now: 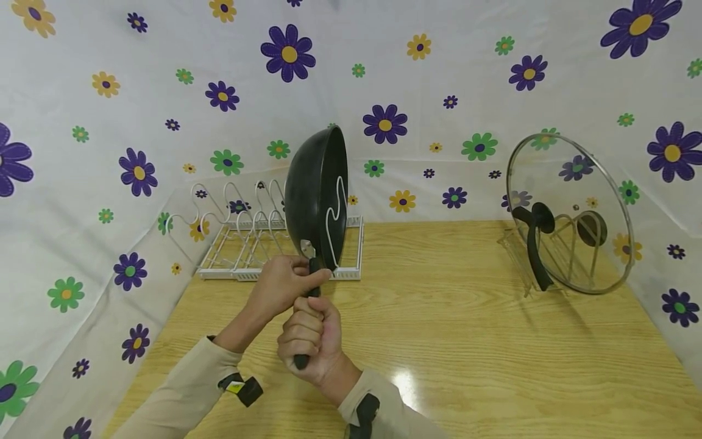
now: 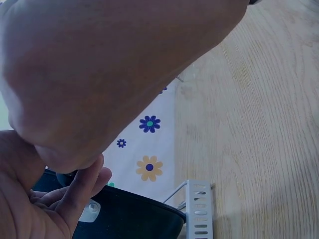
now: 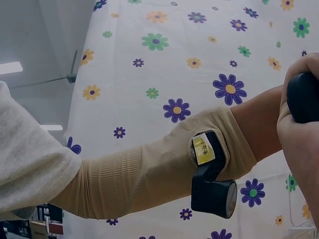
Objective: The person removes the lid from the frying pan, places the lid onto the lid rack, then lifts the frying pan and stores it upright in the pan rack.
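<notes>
A black wok (image 1: 307, 189) stands on edge at the right end of a white wire rack (image 1: 351, 268), its open side facing right. A wavy wire of the rack crosses in front of its inside. My right hand (image 1: 309, 332) grips the black handle (image 1: 300, 362) near its end; the handle's end (image 3: 304, 97) pokes out of the fist in the right wrist view. Farther up, close to the metal bracket (image 1: 307, 248), my left hand (image 1: 282, 283) holds the handle between thumb and fingers. In the left wrist view the wok's wall (image 2: 134, 214) reaches the rack's slotted edge (image 2: 199, 209).
To the right, a glass lid (image 1: 570, 152) with a steel rim and black knob leans upright in a small wire stand (image 1: 526, 280). The rack's left wire loops (image 1: 230, 195) hold nothing. A flower-printed cloth (image 1: 329, 36) hangs behind the wooden table (image 1: 439, 341).
</notes>
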A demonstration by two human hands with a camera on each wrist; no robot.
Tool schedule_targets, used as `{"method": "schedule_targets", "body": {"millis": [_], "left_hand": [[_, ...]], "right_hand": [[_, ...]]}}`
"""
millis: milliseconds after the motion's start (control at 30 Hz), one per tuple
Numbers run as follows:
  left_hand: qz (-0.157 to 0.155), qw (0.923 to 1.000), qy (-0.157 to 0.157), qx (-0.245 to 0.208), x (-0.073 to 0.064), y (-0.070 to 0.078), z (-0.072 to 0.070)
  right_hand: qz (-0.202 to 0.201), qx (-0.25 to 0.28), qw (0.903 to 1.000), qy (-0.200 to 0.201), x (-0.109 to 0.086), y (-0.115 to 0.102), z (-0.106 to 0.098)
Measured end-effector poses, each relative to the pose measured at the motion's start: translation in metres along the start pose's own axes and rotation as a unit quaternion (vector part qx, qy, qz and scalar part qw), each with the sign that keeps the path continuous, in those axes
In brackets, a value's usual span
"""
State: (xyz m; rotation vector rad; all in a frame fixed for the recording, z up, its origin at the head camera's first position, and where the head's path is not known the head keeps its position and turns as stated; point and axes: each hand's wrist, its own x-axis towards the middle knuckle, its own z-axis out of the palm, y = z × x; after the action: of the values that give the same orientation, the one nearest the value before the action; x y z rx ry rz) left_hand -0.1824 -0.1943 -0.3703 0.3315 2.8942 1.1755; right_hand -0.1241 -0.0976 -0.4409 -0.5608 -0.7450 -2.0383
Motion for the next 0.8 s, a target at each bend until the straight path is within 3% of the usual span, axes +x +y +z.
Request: {"method": "schedule_targets", "body": {"millis": [367,500,633,800], "left_hand": [[-0.011,0.9961,-0.017,-0.086,0.000,-0.008,0.002],[-0.018,0.9932,-0.023,-0.113,-0.001,-0.010,0.002],[-0.035,0.9913,-0.026,-0.124,-0.002,-0.012,0.002],[-0.050,0.9858,-0.024,-0.159,-0.005,-0.013,0.001]], "right_hand": [[0.001,-0.028,0.9987,0.042,-0.004,-0.002,0.005],[0.006,-0.065,0.9958,0.065,-0.006,-0.004,0.007],[0.014,-0.129,0.9861,0.103,-0.008,-0.008,0.010],[0.027,-0.210,0.9650,0.154,-0.011,-0.013,0.015]]}}
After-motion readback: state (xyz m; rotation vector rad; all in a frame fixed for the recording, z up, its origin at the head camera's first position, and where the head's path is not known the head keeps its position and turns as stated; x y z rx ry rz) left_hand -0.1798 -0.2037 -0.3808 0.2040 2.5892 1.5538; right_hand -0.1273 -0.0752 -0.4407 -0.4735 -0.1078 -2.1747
